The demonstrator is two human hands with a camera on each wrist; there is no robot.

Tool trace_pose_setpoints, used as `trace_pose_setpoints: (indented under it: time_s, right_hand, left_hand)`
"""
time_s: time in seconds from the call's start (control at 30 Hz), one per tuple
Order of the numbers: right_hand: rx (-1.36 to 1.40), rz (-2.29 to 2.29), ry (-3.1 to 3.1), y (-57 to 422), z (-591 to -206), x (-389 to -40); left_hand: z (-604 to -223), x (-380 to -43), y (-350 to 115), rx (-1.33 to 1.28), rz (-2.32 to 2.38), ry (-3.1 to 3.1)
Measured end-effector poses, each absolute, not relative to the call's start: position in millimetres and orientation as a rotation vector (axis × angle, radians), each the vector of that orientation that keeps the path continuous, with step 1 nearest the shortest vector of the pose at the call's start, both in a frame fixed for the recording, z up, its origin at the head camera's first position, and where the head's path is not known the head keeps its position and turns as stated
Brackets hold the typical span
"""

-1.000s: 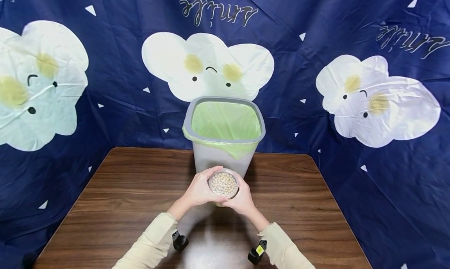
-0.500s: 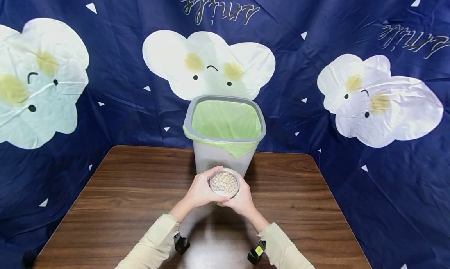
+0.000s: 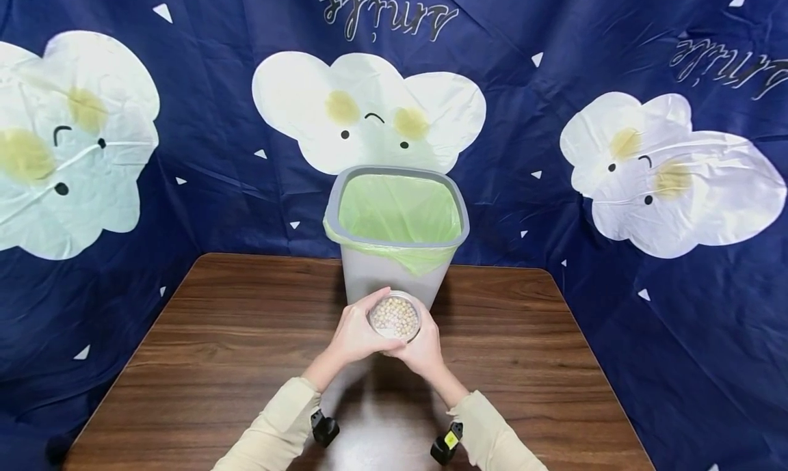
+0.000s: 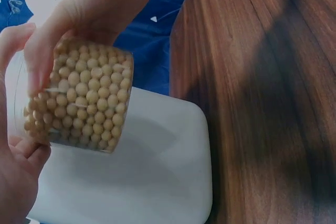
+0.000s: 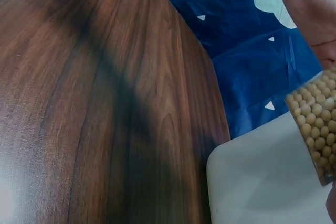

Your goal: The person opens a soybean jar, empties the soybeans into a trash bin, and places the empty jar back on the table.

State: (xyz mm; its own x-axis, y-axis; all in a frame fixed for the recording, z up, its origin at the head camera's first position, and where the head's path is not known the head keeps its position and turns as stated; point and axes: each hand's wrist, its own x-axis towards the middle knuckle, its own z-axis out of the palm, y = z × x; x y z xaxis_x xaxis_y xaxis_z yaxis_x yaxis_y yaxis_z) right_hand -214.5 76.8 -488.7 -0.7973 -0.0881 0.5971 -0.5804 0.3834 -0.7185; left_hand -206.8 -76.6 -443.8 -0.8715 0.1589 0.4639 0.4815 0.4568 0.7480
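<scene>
Just this side of the bin (image 3: pixel 377 274), left hand (image 3: pixel 356 333) wraps one flank of the jar (image 3: pixel 395 317), clear and packed with pale beans (image 4: pixel 94 95), and right hand (image 3: pixel 425 346) grips the other! Holding looks like the step; any move next calls for firm, even pressure.

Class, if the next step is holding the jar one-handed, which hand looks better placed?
Probably the left hand, narrowly: in the head view its thumb and a finger show on near and far sides of the jar, while the right hand is partly hidden.
</scene>
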Motion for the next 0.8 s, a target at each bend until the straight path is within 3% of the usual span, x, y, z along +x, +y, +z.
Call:
trace_pose_setpoints:
  time_s: [0.5, 0.8]
  right_hand:
    - [0.39, 1.235, -2.141, 69, -500, -208]
    - [0.471, 1.444, -2.272, 87, -488, -205]
  left_hand:
    - [-457, -190, -49, -0.19, -1.304, -2.356]
    - [-451, -207, -90, -0.661, -1.914, -2.322]
